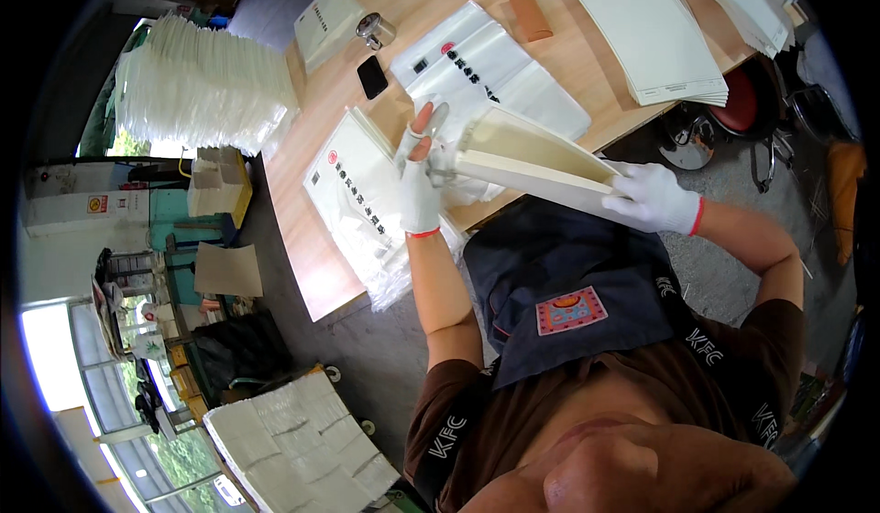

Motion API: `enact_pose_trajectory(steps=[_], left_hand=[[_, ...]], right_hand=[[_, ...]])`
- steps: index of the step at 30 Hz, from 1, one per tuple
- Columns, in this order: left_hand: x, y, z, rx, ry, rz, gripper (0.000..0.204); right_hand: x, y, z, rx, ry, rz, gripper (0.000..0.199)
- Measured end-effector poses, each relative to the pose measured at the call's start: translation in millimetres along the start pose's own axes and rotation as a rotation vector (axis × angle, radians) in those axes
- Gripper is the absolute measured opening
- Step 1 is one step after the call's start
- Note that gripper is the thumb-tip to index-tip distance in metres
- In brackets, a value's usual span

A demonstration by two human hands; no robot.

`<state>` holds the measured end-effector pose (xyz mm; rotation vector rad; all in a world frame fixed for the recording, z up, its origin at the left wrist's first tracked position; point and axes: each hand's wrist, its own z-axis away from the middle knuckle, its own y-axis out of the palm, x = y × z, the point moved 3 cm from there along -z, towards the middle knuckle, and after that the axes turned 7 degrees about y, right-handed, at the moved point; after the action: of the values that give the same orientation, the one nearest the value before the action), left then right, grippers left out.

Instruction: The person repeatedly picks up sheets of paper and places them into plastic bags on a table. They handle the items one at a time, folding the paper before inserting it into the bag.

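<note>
A person in white work gloves holds a stack of cream-white flat paper bags [532, 160], thick as a slab, above the near edge of the wooden worktop [316, 265], in front of a dark apron. The stack's long axis runs from the left hand down toward the right hand, its broad top face tilted up and its layered edge facing the person. The left hand [420, 183] stands upright at the stack's far-left end, fingers spread and pressing that end, with bare fingertips showing. The right hand [653, 199] is clenched around the near-right end. On the worktop lie two spreads of clear printed plastic sleeves [486, 73], one black phone [371, 77], one small round metal tin [376, 29], one brown cylinder [530, 15] and another stack of white sheets [655, 36] toward the far right corner.
</note>
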<state>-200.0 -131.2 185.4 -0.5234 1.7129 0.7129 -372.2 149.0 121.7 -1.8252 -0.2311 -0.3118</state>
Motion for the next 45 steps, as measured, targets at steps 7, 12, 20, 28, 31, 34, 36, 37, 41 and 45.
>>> enact_pose_trajectory(steps=[7,12,20,28,31,34,36,37,41,45], left_hand=[[-28,31,42,0.323,0.352,-0.858,0.051],[45,30,140,0.278,0.059,-0.55,0.04],[41,113,51,0.451,0.571,-0.782,0.04],[83,91,39,0.331,0.173,-0.886,0.027],[122,71,72,0.31,0.205,-0.871,0.024],[117,88,112,0.393,0.538,-0.912,0.021],[126,73,114,0.346,0.625,-1.109,0.019],[137,45,108,0.26,0.557,-1.29,0.018],[141,-39,100,-0.03,0.4,-1.296,0.02],[104,-13,159,-0.059,0.37,-1.378,0.014]], right_hand=[[31,19,-87,0.07,0.005,0.086,0.026],[-4,26,-87,0.622,0.544,-1.164,0.032],[-18,87,-118,0.079,0.345,-0.645,0.036],[32,64,-69,0.08,0.344,-0.224,0.033],[45,56,-30,-0.222,0.081,-0.131,0.04],[12,66,-43,-0.313,0.322,0.318,0.052],[-42,111,-40,-0.057,0.533,0.246,0.053],[-45,109,-49,0.004,0.577,0.253,0.049],[-40,99,-49,0.157,0.578,0.296,0.032],[1,63,1,0.136,0.447,0.22,0.014]])
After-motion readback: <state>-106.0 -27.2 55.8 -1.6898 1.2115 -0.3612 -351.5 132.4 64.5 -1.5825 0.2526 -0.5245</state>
